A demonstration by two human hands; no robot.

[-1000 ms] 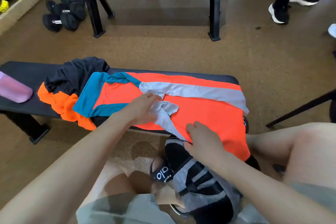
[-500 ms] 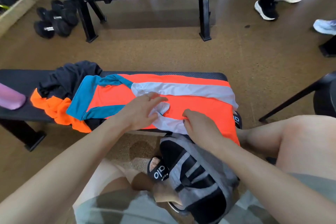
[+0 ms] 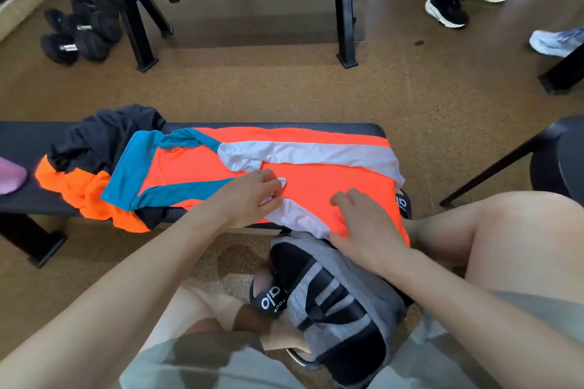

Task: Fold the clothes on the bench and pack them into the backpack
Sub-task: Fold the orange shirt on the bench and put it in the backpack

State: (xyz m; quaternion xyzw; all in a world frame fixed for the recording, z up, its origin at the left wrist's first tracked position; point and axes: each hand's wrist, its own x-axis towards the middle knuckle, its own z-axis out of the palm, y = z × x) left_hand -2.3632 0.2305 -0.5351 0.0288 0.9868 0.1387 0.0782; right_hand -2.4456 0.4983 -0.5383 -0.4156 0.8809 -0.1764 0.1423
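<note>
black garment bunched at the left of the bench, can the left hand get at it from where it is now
Probably yes. The black garment lies uncovered on top of the pile, and nothing stands between it and the left hand, which rests on the orange shirt beside it.

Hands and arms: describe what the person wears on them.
Both forearms are bare, with no sleeves in view. The left hand has a thin ring on one finger. The right hand shows no ring, watch or glove. No markings on either arm.
</note>
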